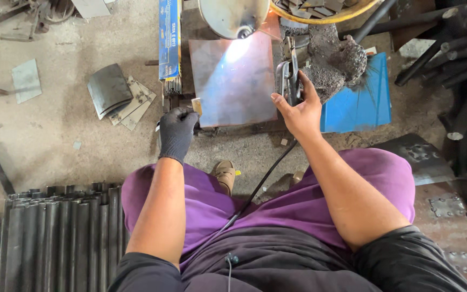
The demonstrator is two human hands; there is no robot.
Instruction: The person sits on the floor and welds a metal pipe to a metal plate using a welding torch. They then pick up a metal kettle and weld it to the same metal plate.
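The gloved left hand (177, 130) pinched a small tab (196, 106) at the plate (233, 92) — the right hand (298, 111) gripped the electrode holder (290, 73).

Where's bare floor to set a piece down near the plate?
Bare concrete lies left of the gloved left hand, between the scrap plates and the stacked tubes. The steel plate middle is bare too. Crowded: right hand side, with electrode holder, blue sheet, dark pipes.

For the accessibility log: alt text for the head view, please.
Seen from above, a seated person's bare right hand grips a welding holder beside a steel plate on the floor. The black-gloved left hand touches a small metal piece at the plate's left edge; steel tubes lie lower left.
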